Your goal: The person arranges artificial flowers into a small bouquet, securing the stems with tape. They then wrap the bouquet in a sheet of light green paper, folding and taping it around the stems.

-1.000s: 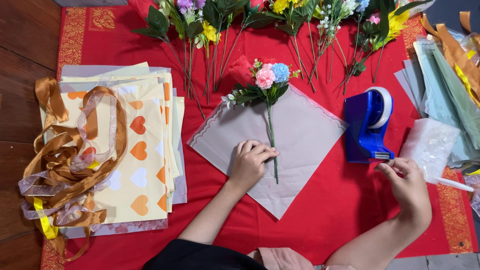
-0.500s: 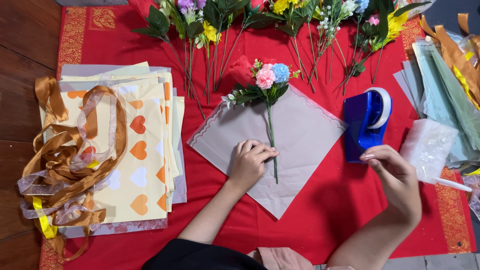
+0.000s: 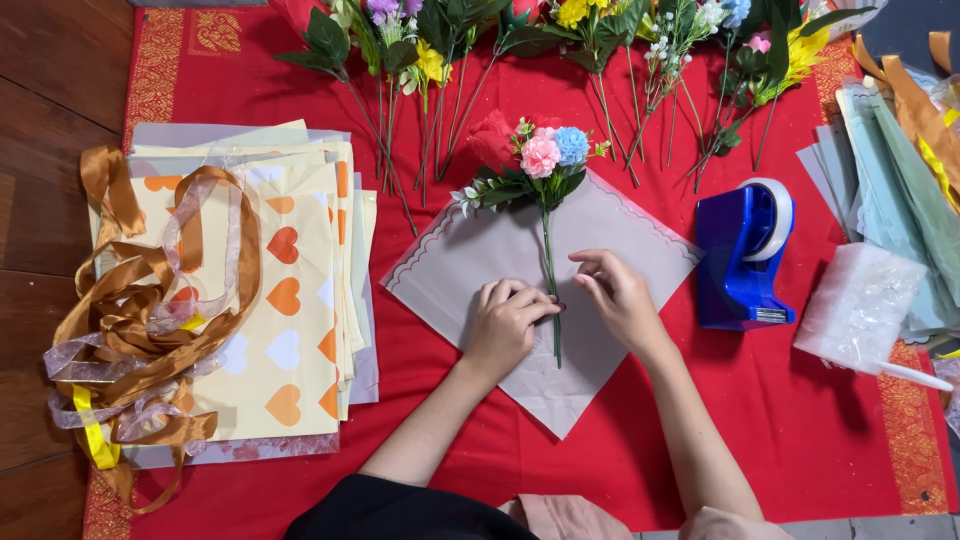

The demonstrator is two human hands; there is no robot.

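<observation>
While both hands meet at the stem, the scene reads like this:

Bouquet: small bunch point(image 3: 545, 160) w/ red, pink and blue artificial blooms, green leaves, tiny white sprigs on left side; one thin green stem point(image 3: 550, 290) runs toward the near edge.
Where: lies on the grey wrapping sheet point(image 3: 450, 275), approx. centre of the red cloth point(image 3: 800, 440); blooms reach past the sheet's far corner, stem end stays inside the sheet.
Sheet: square, turned like a diamond, thin scalloped line along the far edges, near corner points to the person.
Left hand: point(image 3: 505, 325) fingers curled down, pressing on sheet just left of the stem, fingertips touching it.
Right hand: point(image 3: 620, 295) fingertips pinched together at the stem; cannot tell if smth small is between them.
Left side: stack of cream paper w/ heart prints point(image 3: 290, 330), just beside the sheet's left corner; brown ribbons point(image 3: 130, 320) on top, hanging over cloth's left edge onto wooden floor point(image 3: 50, 120).
Right side: blue tape dispenser point(image 3: 745, 255) near the sheet's right corner, then white foam wrap point(image 3: 860, 305), then pale green sheets point(image 3: 900, 170) at the right edge.
Far side: row of loose artificial flowers point(image 3: 600, 40), stems pointing near, close to the bouquet.
Open room: bare red cloth near-right of the sheet, btw. right forearm and the foam; narrow strip only on the left.
</observation>
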